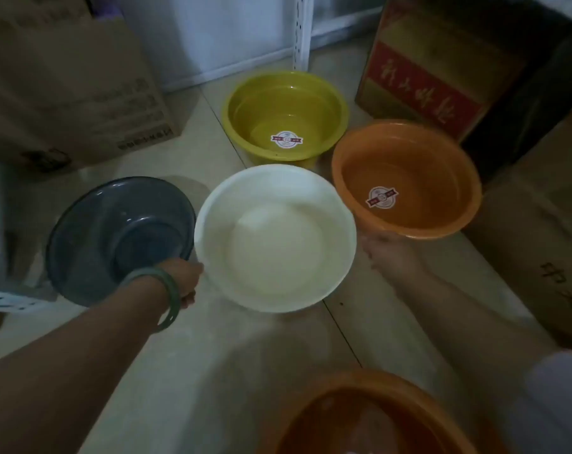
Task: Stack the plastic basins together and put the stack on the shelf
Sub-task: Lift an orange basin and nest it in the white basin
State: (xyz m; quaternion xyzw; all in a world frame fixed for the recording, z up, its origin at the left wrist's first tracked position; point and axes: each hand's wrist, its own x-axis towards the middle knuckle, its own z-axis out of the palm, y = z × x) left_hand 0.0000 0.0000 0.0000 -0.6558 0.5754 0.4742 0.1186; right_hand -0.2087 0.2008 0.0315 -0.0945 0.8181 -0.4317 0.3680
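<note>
Nothing is nested yet. On the floor, from the left: the grey basin (pixel 120 239) sits alone; the left hand (pixel 184 278) is closed on the rim of the white basin (pixel 274 239); behind it stands the yellow basin (pixel 286 117). The right hand (pixel 387 249) seems to pinch the orange basin (pixel 407 178), though dimness blurs that grip. Another orange basin (pixel 369 417) lies nearest. The shelf (pixel 300 31) waits behind.

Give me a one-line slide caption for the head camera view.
Both hands, left hand and right hand, grip the white basin among grey, yellow and orange basins.
</note>
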